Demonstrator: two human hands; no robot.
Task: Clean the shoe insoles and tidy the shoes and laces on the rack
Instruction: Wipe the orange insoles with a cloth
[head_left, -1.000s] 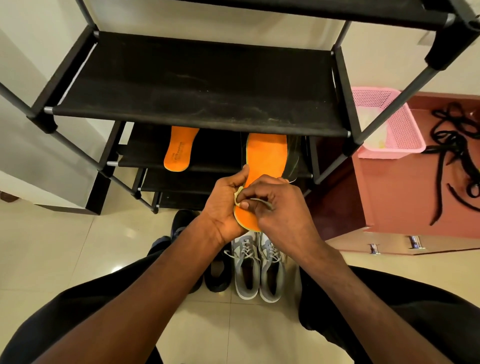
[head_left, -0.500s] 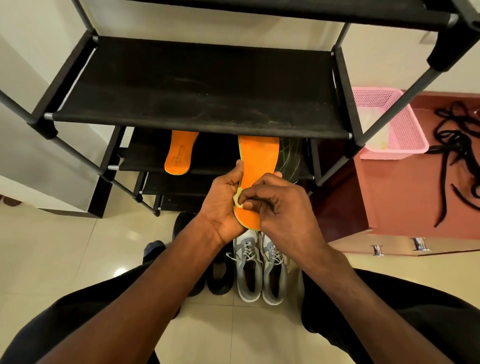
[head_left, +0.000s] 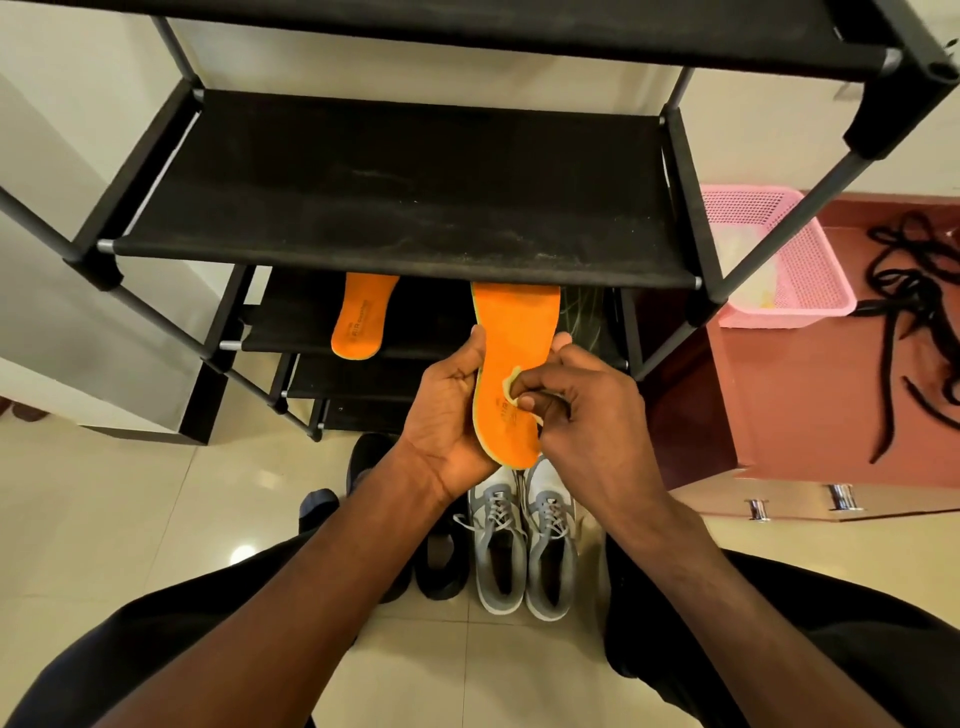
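an orange insole (head_left: 511, 364) is being held by the left hand (head_left: 447, 410) before the rack (head_left: 405, 208) and wiped with a small cloth (head_left: 511, 387) pinched in the right hand (head_left: 582, 410); a second insole (head_left: 361, 317) is lying at a lower shelf's front edge; shoes (head_left: 522, 551) and laces (head_left: 914, 312) are apparently still waiting to be tidied.

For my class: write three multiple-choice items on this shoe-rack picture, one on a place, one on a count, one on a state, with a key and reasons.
1. Where does the second orange insole lie?
A. in the pink basket
B. on a lower rack shelf
C. on the floor

2. How many grey sneakers stand on the floor?
A. one
B. two
C. four

3. What is the right hand doing?
A. hanging idle
B. pulling a black lace
C. pinching a small yellowish cloth against the held insole

Key: 1 B, it rests on black shelf fabric; 2 B, a pair stands side by side; 3 C, the left hand holds the insole while the right presses the cloth on it.
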